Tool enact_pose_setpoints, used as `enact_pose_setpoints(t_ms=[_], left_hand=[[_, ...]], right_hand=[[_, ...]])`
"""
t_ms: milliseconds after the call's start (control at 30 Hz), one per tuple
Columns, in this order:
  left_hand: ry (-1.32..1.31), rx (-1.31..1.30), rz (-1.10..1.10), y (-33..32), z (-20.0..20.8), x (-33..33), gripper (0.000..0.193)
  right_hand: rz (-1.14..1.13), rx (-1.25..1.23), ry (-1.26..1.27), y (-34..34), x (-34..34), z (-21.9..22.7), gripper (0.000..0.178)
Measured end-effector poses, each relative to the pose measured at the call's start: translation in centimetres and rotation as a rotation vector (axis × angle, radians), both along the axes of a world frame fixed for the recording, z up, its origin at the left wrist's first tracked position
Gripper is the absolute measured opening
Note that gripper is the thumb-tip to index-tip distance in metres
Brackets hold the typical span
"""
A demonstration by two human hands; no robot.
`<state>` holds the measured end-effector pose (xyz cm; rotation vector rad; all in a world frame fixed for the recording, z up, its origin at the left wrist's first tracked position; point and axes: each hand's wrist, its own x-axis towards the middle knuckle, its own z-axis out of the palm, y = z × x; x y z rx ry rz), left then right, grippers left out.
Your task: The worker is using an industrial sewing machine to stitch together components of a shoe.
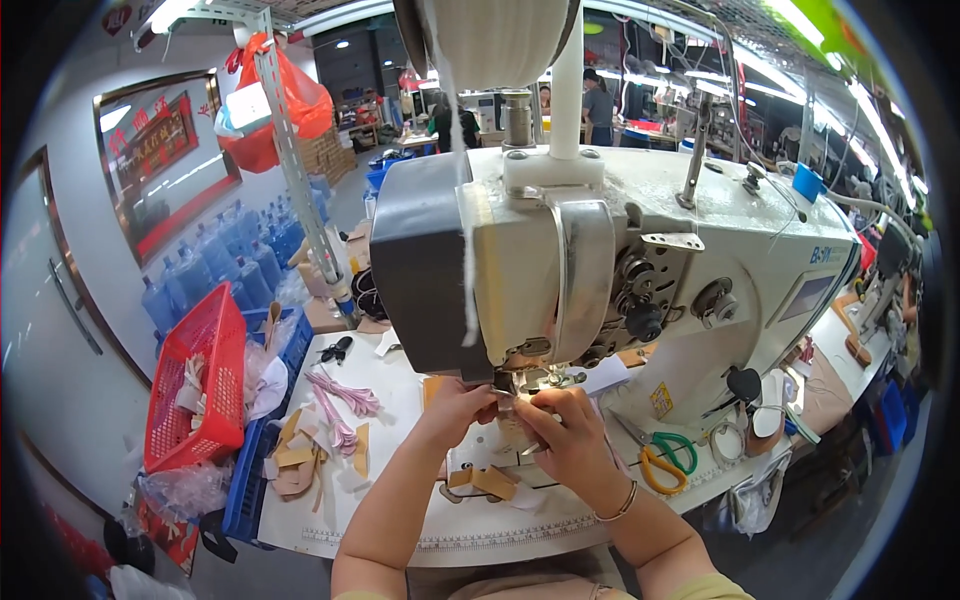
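Fingers (550, 399): left hand (458, 412), right hand (577, 445) pinch small pale piece (506, 402).
Sewing machine (428, 240): best feed slowly, fingertips kept clear.

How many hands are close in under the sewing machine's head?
2: the left hand on the left, and beside it the right hand, with a bracelet on its wrist. Some fingertips are partly hidden, but no further hand shows there.

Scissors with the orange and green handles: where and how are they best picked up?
Probably best by the orange loop and green loop, from the person's right: the scissors appear to lie flat, loops toward the near right, blades pointing away.
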<state>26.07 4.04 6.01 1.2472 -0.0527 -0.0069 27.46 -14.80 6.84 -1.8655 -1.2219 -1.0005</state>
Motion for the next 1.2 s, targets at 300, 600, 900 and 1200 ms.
enact_pose_setpoints(t_ms=[300,600,900,1200], left_hand=[[0.134,-0.093,0.047,0.2,-0.4,1.2,0.008],[0.052,-0.018,0.025,0.1,0.0,1.2,0.01],[-0.028,-0.105,0.098,-0.8,-0.2,0.3,0.01],[-0.035,-0.004,0.394,-4.0,0.2,-2.0,0.008]], right_hand=[[-0.026,0.028,0.025,0.3,0.1,-0.2,0.032],[-0.023,0.037,0.03,0.2,0.0,0.0,0.031],[-0.041,0.026,0.024,0.2,-0.3,0.5,0.031],[-0.034,0.044,0.062,0.0,-0.6,0.6,0.025]])
